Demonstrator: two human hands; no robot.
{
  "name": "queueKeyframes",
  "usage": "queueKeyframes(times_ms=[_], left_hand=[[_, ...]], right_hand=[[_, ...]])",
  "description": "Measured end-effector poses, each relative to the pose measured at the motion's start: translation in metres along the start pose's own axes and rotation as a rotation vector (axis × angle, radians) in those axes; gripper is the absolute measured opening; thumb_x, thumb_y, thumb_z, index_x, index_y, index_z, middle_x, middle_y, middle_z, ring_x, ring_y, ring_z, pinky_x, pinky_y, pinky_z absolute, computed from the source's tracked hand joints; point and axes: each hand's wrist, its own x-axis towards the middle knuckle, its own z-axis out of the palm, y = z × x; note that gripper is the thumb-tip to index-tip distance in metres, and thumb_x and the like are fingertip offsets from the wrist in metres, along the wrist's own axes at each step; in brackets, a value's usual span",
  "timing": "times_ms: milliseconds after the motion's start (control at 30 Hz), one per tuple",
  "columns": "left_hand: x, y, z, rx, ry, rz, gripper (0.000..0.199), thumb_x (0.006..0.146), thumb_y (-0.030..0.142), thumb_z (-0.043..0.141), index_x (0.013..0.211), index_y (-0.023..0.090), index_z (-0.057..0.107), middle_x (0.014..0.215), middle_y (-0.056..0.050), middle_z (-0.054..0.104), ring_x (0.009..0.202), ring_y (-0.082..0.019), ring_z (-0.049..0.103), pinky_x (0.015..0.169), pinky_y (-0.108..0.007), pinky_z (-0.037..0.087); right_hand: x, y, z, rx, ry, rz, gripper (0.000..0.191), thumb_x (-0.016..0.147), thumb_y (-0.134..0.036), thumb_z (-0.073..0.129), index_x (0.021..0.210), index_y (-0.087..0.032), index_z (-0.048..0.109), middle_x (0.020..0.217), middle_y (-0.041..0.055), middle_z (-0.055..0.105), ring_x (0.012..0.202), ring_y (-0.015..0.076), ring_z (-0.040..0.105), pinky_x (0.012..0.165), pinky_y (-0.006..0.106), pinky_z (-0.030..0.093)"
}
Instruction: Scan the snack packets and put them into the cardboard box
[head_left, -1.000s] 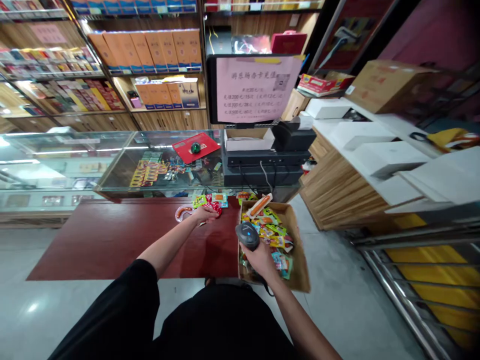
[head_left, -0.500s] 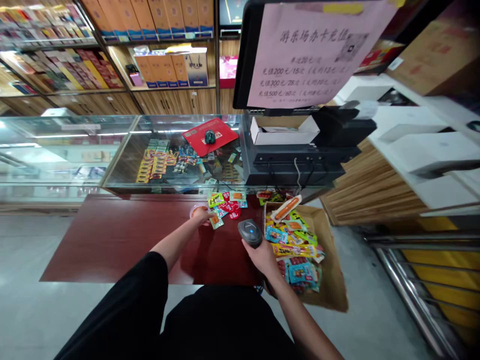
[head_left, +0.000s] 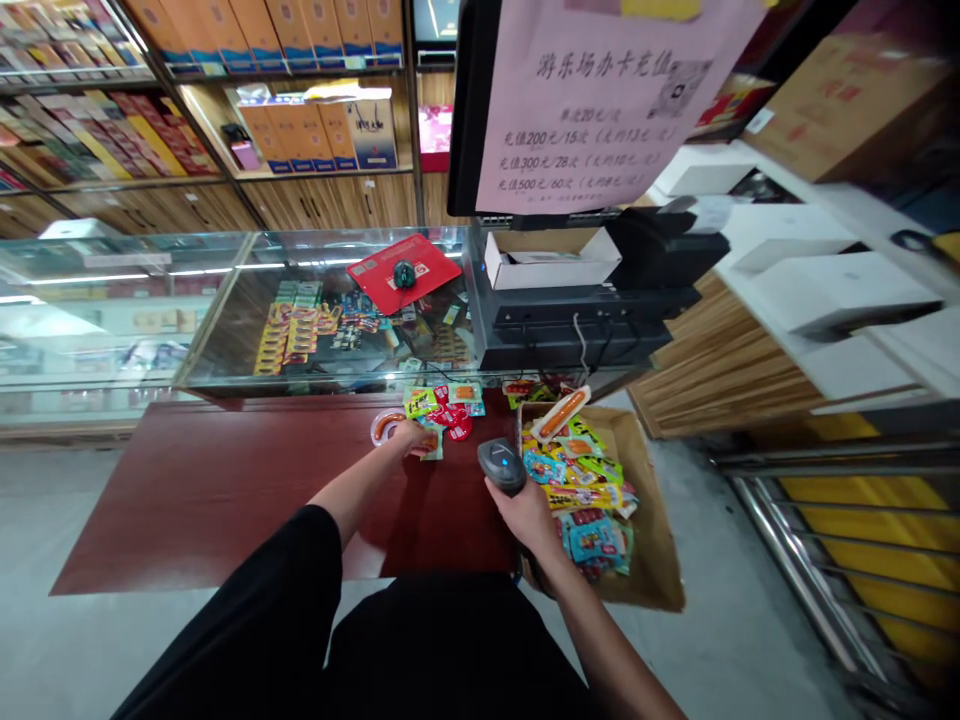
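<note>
My right hand (head_left: 525, 510) is wrapped round the handle of a dark grey barcode scanner (head_left: 502, 465), held above the reddish-brown table (head_left: 247, 480). My left hand (head_left: 411, 437) has its fingers closed on a small clear-and-green snack packet (head_left: 432, 444) with something orange inside; the fingers partly cover it. Beside that hand on the left lies a round clear pack with a curled sausage (head_left: 384, 424). Just beyond are several small packets, among them a yellow-green packet (head_left: 420, 402) and red packets (head_left: 454, 416).
Right of the scanner is a cardboard box (head_left: 656, 540) of snack packets, with a packaged sausage (head_left: 562, 414) across its far edge. Behind the table runs a glass display counter (head_left: 262, 300) bearing a red mat (head_left: 435, 280). A monitor (head_left: 465, 120) with a pink notice stands at its right.
The view has shifted slightly. My left hand has moved a little over the clear-and-green packet, uncovering more of the round sausage pack. My right hand still holds the scanner.
</note>
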Motion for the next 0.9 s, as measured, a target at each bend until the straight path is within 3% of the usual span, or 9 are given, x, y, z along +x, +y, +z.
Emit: queueKeyframes(times_ms=[133, 233, 300, 400, 500, 567, 767, 900], left_hand=[[-0.027, 0.019, 0.018, -0.075, -0.095, -0.033, 0.015, 0.077, 0.024, 0.069, 0.079, 0.013, 0.06, 0.071, -0.005, 0.068, 0.069, -0.017, 0.066, 0.065, -0.028, 0.054], [-0.046, 0.036, 0.04, -0.12, -0.207, 0.001, 0.026, 0.078, 0.038, 0.068, 0.08, 0.012, 0.063, 0.08, -0.008, 0.07, 0.073, -0.017, 0.066, 0.069, -0.03, 0.055], [-0.057, 0.044, 0.061, -0.091, -0.227, 0.092, 0.03, 0.072, 0.04, 0.073, 0.075, 0.012, 0.062, 0.075, -0.007, 0.068, 0.069, -0.015, 0.064, 0.067, -0.029, 0.055], [-0.071, 0.051, 0.102, 0.042, -0.24, 0.319, 0.028, 0.059, 0.027, 0.083, 0.073, 0.013, 0.062, 0.069, -0.002, 0.064, 0.064, -0.011, 0.06, 0.064, -0.024, 0.051], [-0.085, 0.056, 0.148, 0.113, -0.273, 0.535, 0.038, 0.051, 0.015, 0.084, 0.084, 0.014, 0.064, 0.079, -0.001, 0.065, 0.068, -0.009, 0.058, 0.065, -0.019, 0.047], [-0.093, 0.06, 0.176, 0.134, -0.268, 0.604, 0.048, 0.048, 0.011, 0.084, 0.092, 0.015, 0.065, 0.082, 0.0, 0.064, 0.068, -0.007, 0.057, 0.064, -0.018, 0.045], [-0.11, 0.066, 0.249, 0.172, -0.381, 0.419, 0.043, 0.049, 0.015, 0.085, 0.089, 0.011, 0.068, 0.059, 0.005, 0.056, 0.054, -0.007, 0.051, 0.054, -0.018, 0.038], [-0.116, 0.064, 0.284, 0.141, -0.342, 0.378, 0.041, 0.052, 0.015, 0.084, 0.089, 0.012, 0.069, 0.059, 0.004, 0.058, 0.052, -0.007, 0.051, 0.052, -0.018, 0.038]], right_hand=[[-0.005, 0.014, -0.016, 0.029, 0.01, -0.015, 0.044, 0.077, -0.048, 0.06, 0.104, -0.014, 0.066, 0.097, 0.0129, 0.073, 0.097, 0.0277, 0.067, 0.078, 0.033, 0.051], [-0.011, 0.029, -0.035, 0.022, 0.032, -0.027, 0.042, 0.076, -0.048, 0.06, 0.101, -0.014, 0.067, 0.096, 0.0126, 0.073, 0.095, 0.0278, 0.068, 0.078, 0.034, 0.051], [-0.017, 0.038, -0.05, 0.012, 0.055, -0.033, 0.041, 0.076, -0.047, 0.06, 0.098, -0.014, 0.068, 0.093, 0.0127, 0.073, 0.092, 0.0281, 0.068, 0.076, 0.034, 0.052], [-0.03, 0.054, -0.078, 0.008, 0.073, -0.001, 0.041, 0.075, -0.048, 0.061, 0.097, -0.014, 0.069, 0.087, 0.0121, 0.073, 0.086, 0.0278, 0.07, 0.071, 0.033, 0.052], [-0.045, 0.075, -0.106, -0.02, 0.12, 0.069, 0.044, 0.073, -0.049, 0.063, 0.097, -0.014, 0.069, 0.086, 0.0131, 0.073, 0.085, 0.0285, 0.07, 0.069, 0.032, 0.053], [-0.054, 0.093, -0.124, -0.005, 0.152, 0.071, 0.044, 0.073, -0.048, 0.063, 0.099, -0.013, 0.069, 0.089, 0.0134, 0.073, 0.087, 0.0281, 0.07, 0.07, 0.032, 0.053], [-0.082, 0.142, -0.167, 0.078, 0.209, 0.021, 0.042, 0.072, -0.044, 0.064, 0.1, -0.014, 0.069, 0.089, 0.0116, 0.074, 0.087, 0.0269, 0.07, 0.072, 0.031, 0.052], [-0.097, 0.159, -0.184, 0.111, 0.216, 0.043, 0.038, 0.072, -0.043, 0.065, 0.096, -0.014, 0.069, 0.09, 0.0114, 0.074, 0.088, 0.0266, 0.07, 0.071, 0.03, 0.052]])
